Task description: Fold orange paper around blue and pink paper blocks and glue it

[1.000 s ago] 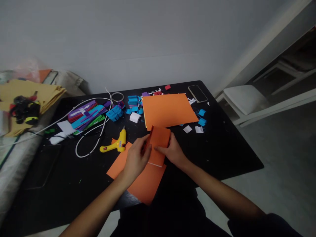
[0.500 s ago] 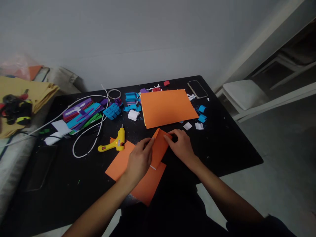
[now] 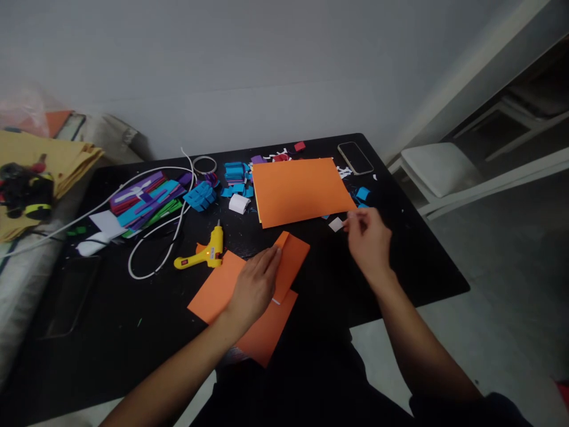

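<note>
My left hand lies with fingers stretched over a folded piece of orange paper, pressing along its folded edge. Beneath it are more orange paper sheets, with a thin white strip showing at the fold. My right hand is off to the right, thumb and fingertips pinched together beside a small white paper square. Whatever lies between those fingertips is too small to make out. Just behind the hands rests a large orange sheet.
A yellow glue gun lies left of my left hand, near a looped white cable. Coloured paper strips, blue paper pieces, a tape ring and a phone lie on the black table. A white stool stands at right.
My right hand has let go of the folded orange paper and moved right to the small white squares, one of which is now hidden. My left hand stays on the fold, its fingers flatter.
</note>
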A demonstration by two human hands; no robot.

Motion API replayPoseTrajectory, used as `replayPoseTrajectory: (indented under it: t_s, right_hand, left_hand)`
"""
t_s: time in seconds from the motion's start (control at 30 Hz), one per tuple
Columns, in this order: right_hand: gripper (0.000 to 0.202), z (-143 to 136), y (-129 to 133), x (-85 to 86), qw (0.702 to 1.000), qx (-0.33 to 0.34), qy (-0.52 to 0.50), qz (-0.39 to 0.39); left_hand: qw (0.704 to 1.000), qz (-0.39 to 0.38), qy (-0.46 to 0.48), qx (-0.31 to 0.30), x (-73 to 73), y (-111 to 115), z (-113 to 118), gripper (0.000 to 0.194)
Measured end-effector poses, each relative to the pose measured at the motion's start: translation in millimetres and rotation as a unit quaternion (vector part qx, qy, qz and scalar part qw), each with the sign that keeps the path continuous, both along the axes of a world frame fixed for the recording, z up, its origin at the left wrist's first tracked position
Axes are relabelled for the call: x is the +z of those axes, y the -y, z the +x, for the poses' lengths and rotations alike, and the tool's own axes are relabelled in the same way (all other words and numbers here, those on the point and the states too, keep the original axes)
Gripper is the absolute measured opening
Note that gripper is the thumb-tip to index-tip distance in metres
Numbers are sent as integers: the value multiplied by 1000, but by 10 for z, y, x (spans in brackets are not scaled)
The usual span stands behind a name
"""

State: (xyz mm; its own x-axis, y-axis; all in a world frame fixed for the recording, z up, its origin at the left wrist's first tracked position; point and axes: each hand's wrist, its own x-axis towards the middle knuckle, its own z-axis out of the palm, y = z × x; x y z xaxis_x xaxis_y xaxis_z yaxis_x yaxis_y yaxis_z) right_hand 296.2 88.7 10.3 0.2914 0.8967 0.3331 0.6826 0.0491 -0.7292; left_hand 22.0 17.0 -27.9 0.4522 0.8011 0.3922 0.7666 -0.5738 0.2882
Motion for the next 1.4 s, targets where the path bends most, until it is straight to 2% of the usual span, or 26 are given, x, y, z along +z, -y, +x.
replayPoseTrajectory:
  t_s: [0.13, 0.2, 0.23, 0.27, 0.3, 0.33, 0.4, 0.47, 0.57, 0.67, 0.8, 0.93, 1.03, 1.23, 1.4]
  right_hand:
    - [14, 225, -46, 201, 993, -68, 2, 96]
    - [13, 177, -7, 249, 986, -73, 47, 144]
    - [11, 105, 34, 250, 983, -54, 74, 156]
    - [8, 8, 88, 234, 983, -19, 91, 155]
    - [8, -106, 153, 201, 984, 45, 104, 139]
    - [12, -229, 222, 154, 980, 130, 108, 106]
    - [22, -461, 360, 31, 953, 279, 114, 32]
    - [30, -624, 468, -98, 933, 337, 127, -15]
    - [40, -722, 553, -240, 927, 346, 143, -33]
    - [45, -737, 579, -308, 933, 328, 142, -39]
    - [46, -773, 600, -338, 939, 314, 138, -37]
    - [45, -803, 610, -329, 946, 297, 128, -35]
    - [48, -798, 603, -319, 946, 296, 129, -24]
    - [55, -778, 602, -390, 917, 341, 203, -40]
    - [59, -791, 620, -450, 924, 329, 192, -31]
  left_hand:
    - [999, 4, 43, 2, 7, -5, 33, 43]
    - [998, 3, 56, 6, 7, -1, 51, 42]
    - [998, 2, 57, 6, 5, 1, 58, 42]
    - [998, 1, 57, 5, 2, 4, 63, 43]
    - [998, 0, 57, 5, -2, 7, 67, 43]
    - [998, 0, 56, 4, -5, 9, 69, 43]
    - [999, 0, 54, 5, -7, 12, 70, 43]
    - [999, -4, 50, 9, 0, 11, 67, 41]
    - [999, -18, 49, 15, 13, 7, 61, 41]
    - [998, -31, 55, 13, 3, 5, 56, 42]
    - [998, -33, 53, 0, -60, 22, 40, 46]
    - [999, -49, 4, -11, -95, 62, 13, 57]
    - [998, -55, -33, -20, -74, 85, 6, 61]
    - [994, -62, -86, -38, 2, 74, 7, 65]
    - [992, -72, -89, -60, 37, 143, -92, 71]
